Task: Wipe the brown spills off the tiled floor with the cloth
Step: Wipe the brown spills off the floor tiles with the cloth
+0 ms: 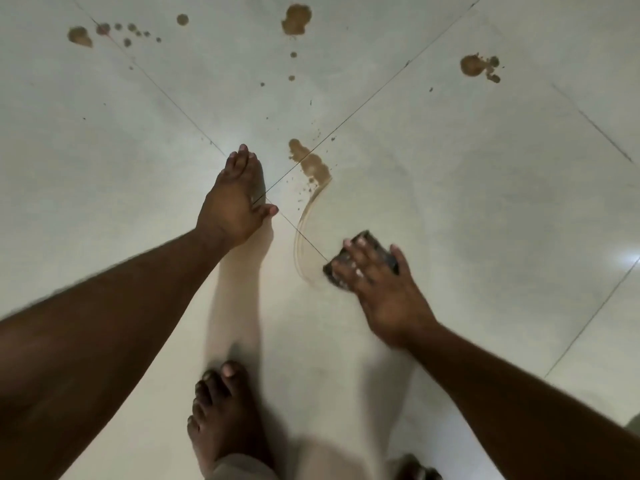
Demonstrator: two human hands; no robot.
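My right hand [379,289] presses flat, fingers straight, on a small dark cloth [372,249] on the pale tiled floor [485,202]. A thin curved brown smear [303,230] runs from the cloth up to a brown puddle [311,164] on a tile joint. My left hand [235,199] rests flat on the floor to the left of that puddle, fingers straight. Farther off lie more brown spills: a blot at the top middle [296,19], one at the right [472,65], and a blot with small drops at the top left [80,36].
My bare foot [221,420] stands on the floor below the hands, with a beige trouser leg [239,467] at the bottom edge. Dark grout lines [374,98] cross near the left hand. Small brown specks dot the tiles around the puddle.
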